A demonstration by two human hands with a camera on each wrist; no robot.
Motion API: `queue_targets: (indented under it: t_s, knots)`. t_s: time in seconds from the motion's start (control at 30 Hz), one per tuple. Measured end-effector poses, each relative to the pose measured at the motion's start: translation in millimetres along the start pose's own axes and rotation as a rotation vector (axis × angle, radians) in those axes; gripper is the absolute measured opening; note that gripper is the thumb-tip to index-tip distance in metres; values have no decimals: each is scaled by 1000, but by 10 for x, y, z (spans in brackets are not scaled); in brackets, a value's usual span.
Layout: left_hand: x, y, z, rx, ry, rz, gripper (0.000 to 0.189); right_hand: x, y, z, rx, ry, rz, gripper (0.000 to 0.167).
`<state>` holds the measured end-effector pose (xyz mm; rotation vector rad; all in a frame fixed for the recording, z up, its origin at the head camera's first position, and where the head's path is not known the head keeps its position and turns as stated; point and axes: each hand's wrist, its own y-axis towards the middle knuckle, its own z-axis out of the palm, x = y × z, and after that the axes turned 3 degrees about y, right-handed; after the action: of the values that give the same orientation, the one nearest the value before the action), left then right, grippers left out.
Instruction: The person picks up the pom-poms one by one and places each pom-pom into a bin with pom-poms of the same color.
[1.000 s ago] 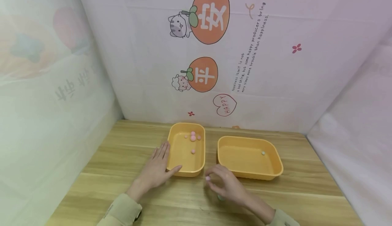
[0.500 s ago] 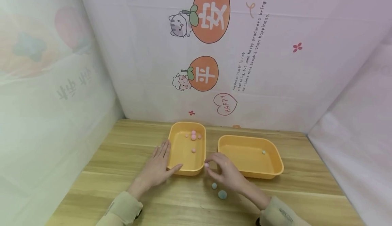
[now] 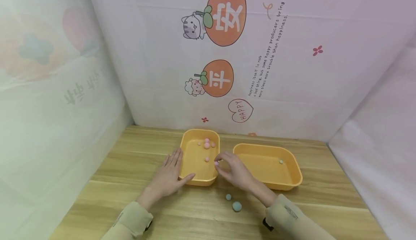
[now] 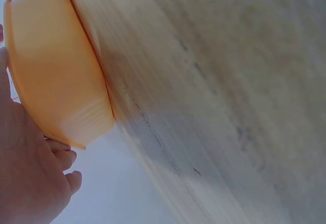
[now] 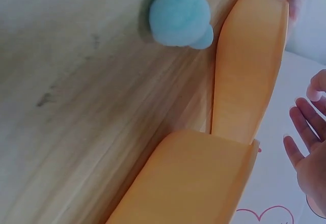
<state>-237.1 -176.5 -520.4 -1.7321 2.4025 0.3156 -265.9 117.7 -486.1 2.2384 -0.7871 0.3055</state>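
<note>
Left hand (image 3: 167,177) rests straight-fingered on the pink-ball tray (image 3: 195,164), probably just steadying it. Right hand (image 3: 236,170) pinches 1 pink ball (image 3: 216,163) at that tray's right rim, guess it's too tiny for a fist. 2 teal balls (image 3: 237,206) sit nearside of it.

The left hand (image 3: 166,178) rests its fingers on the left rim of a yellow tray (image 3: 194,165) — five pink balls (image 3: 207,145) lie inside. The right hand (image 3: 236,172) pinches another pink ball (image 3: 216,164) beside that tray's right rim. A second yellow tray (image 3: 260,169), to the right, contains one pale green ball (image 3: 281,162). Two blue-green balls (image 3: 237,206), one larger, sit close together on the wooden tabletop (image 3: 185,211) — near the right hand.
</note>
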Motion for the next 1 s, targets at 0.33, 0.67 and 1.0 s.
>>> queue_targets:
  t_s: [0.33,0.67,1.0]
  knots:
    - [-10,-3,4,10,-5,-2,111,-29,245,108,4,-16,49,10]
    - [23,28,7,13,-8,2,111,-249,498,205,32,-59,95,9]
    - [25,32,29,10,-1,5,112,-352,629,326,53,-174,66,8]
